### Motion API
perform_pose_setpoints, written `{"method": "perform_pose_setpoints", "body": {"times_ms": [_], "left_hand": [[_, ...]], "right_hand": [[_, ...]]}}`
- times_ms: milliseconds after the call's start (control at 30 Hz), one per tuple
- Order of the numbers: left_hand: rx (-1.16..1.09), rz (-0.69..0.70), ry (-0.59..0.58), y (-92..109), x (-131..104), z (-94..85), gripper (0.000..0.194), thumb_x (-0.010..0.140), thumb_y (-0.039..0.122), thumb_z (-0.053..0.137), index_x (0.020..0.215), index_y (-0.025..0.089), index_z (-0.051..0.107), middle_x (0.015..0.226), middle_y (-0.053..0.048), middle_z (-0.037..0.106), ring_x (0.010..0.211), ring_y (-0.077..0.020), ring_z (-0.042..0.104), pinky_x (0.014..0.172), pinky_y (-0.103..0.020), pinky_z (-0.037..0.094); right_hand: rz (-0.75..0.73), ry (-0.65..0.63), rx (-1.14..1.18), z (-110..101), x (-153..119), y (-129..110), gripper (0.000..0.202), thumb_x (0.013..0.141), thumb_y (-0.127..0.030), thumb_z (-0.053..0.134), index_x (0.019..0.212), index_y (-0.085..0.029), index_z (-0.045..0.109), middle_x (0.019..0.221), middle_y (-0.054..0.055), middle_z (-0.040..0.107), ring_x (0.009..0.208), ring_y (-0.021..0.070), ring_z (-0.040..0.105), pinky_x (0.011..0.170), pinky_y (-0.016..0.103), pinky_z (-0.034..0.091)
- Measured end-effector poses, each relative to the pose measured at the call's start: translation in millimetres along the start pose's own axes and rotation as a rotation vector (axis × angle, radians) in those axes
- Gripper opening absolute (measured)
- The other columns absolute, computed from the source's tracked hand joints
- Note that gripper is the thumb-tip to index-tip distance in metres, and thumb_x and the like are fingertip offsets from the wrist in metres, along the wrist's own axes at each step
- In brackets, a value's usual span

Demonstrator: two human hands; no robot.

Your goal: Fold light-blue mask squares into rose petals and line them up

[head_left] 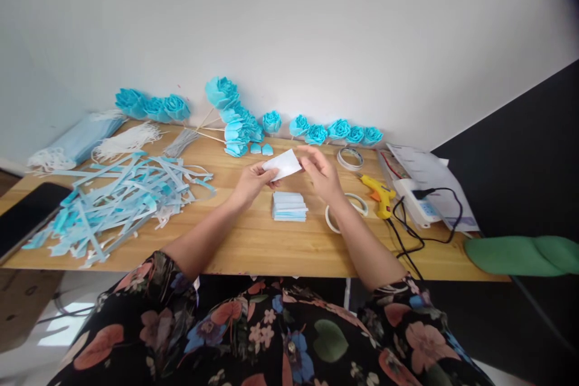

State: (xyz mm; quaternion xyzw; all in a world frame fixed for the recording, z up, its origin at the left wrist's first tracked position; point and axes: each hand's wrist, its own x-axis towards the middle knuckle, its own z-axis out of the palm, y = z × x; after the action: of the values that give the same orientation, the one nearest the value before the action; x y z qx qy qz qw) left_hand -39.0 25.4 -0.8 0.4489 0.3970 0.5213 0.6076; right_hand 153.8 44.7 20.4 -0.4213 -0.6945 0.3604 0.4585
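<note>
My left hand (251, 184) pinches a white rectangular piece of mask fabric (284, 163) above the table, thumb on top. Just beyond the piece's right edge is my right hand (324, 177), its fingers apart and loosely bent; it appears to hold nothing. Below the hands lies a small stack of cut white and light-blue fabric pieces (289, 207). Two small blue petals (267, 149) rest on the wood behind the held piece.
Blue fabric flowers (239, 126) line the wall. Fabric strips (131, 193), a phone (34, 214) and face masks (79, 136) lie left. Tape rolls (350, 158), a yellow glue gun (380, 194), a power strip (418, 205) and black cords (409, 247) are right.
</note>
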Motion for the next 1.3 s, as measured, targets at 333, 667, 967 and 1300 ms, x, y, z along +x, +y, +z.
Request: {"method": "perform_pose_setpoints", "body": {"times_ms": [333, 667, 967, 1300], "left_hand": [[0.091, 0.012, -0.022, -2.7, 0.6, -2.8, 0.038, 0.07, 0.048, 0.079, 0.077, 0.013, 0.066, 0.062, -0.002, 0.067, 0.053, -0.0116, 0.058, 0.055, -0.025, 0.048], [0.149, 0.034, -0.052, -5.1, 0.5, -3.6, 0.041, 0.071, 0.051, 0.078, 0.082, 0.013, 0.068, 0.069, -0.004, 0.069, 0.056, -0.0123, 0.06, 0.056, -0.025, 0.049], [0.173, 0.073, -0.07, -2.6, -0.4, -1.0, 0.045, 0.073, 0.056, 0.075, 0.084, 0.013, 0.067, 0.069, -0.004, 0.068, 0.061, -0.0142, 0.062, 0.057, -0.025, 0.049], [0.156, 0.027, -0.057, -7.9, 1.2, 0.5, 0.065, 0.062, 0.04, 0.086, 0.116, 0.013, 0.062, 0.093, -0.005, 0.069, 0.077, -0.0159, 0.063, 0.064, -0.025, 0.051]], "right_hand": [[-0.022, -0.045, -0.037, -7.8, -18.0, 24.9, 0.027, 0.086, -0.035, 0.064, 0.111, -0.025, 0.067, 0.107, 0.004, 0.072, 0.094, 0.0172, 0.067, 0.083, 0.031, 0.053], [0.071, -0.043, -0.045, -7.2, -17.9, 19.7, 0.023, 0.085, -0.043, 0.065, 0.086, -0.021, 0.07, 0.082, 0.0, 0.071, 0.069, 0.013, 0.061, 0.067, 0.026, 0.047], [0.093, 0.014, -0.059, -1.9, -18.5, 21.4, 0.02, 0.082, -0.04, 0.067, 0.084, -0.02, 0.065, 0.082, 0.001, 0.071, 0.068, 0.0128, 0.061, 0.067, 0.026, 0.047], [0.048, 0.04, -0.088, 0.5, -19.0, 21.2, 0.013, 0.081, -0.034, 0.067, 0.079, -0.021, 0.065, 0.082, 0.001, 0.072, 0.074, 0.0149, 0.066, 0.071, 0.028, 0.051]]}}
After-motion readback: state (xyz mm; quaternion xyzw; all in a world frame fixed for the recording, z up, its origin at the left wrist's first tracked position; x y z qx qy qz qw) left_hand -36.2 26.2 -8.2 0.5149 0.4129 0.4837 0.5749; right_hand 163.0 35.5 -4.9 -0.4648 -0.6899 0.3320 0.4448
